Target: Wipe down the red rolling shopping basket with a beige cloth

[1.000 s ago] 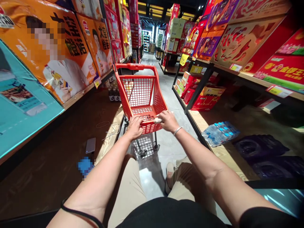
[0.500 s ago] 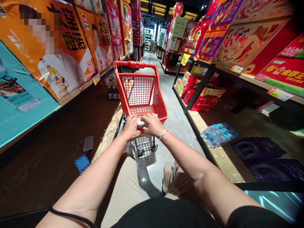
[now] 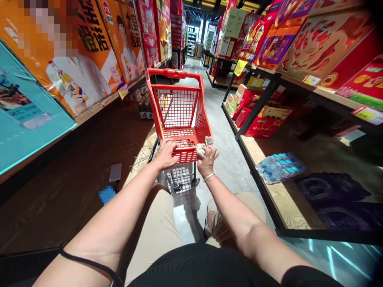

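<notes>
A red shopping cart [image 3: 206, 115] with a grid basket stands in front of me in the aisle. My left hand [image 3: 166, 154] is closed over the near rim of its basket, at the left corner. At the right corner, my right hand [image 3: 207, 159] clasps a crumpled off-white cloth [image 3: 201, 150], which lies against the rim. Part of the cloth sticks up beyond my fingers. The basket's bottom shows through the open top, and black wheels [image 3: 177, 186] are visible beneath.
Boxes fill the left shelf, including an orange carton [image 3: 89, 75] and a turquoise one [image 3: 32, 107]. Below lie a phone-like slab [image 3: 115, 172] and a thin cable [image 3: 138, 154]. On the right, a lower shelf holds wrapped water bottles [image 3: 279, 167] and red gift boxes [image 3: 267, 121].
My right hand has moved right with the cloth, from the middle of the near rim to its right corner. My left hand stays near the left corner.
</notes>
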Demonstrator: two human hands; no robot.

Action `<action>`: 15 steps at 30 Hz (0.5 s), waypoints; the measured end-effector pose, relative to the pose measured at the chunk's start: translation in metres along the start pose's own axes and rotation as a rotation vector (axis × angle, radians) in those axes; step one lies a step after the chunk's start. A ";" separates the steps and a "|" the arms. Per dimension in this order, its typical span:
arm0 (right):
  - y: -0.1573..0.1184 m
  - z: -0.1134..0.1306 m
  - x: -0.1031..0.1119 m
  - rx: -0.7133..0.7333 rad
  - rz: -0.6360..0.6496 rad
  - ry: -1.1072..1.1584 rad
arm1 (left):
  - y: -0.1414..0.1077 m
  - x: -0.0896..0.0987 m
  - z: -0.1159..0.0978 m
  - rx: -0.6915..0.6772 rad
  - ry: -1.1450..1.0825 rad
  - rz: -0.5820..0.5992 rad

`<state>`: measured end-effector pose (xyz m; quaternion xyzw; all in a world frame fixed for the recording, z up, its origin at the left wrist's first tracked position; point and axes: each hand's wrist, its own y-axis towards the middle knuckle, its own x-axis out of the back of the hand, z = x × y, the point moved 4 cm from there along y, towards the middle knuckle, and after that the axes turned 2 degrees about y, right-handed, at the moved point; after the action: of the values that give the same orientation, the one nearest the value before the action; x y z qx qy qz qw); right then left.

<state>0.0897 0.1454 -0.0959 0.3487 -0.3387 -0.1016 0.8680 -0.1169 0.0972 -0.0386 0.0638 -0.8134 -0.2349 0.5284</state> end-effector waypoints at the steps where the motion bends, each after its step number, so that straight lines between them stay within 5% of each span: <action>1: -0.010 0.000 -0.008 0.014 0.020 -0.012 | -0.001 0.001 0.001 0.000 0.003 -0.001; 6: -0.059 -0.020 -0.035 0.069 0.282 -0.046 | -0.005 0.004 0.007 0.002 -0.002 0.012; 9: -0.072 -0.024 -0.031 0.095 0.361 -0.034 | -0.007 0.006 0.007 0.012 -0.014 -0.001; 12: -0.050 -0.009 -0.003 0.174 0.292 0.044 | -0.012 0.011 0.007 0.016 -0.029 -0.037; 15: 0.000 0.014 0.038 0.267 0.122 0.122 | -0.016 0.014 0.009 0.023 -0.028 -0.056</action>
<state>0.1090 0.1221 -0.0688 0.4455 -0.3163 0.0186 0.8374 -0.1331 0.0809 -0.0367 0.0893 -0.8211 -0.2413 0.5095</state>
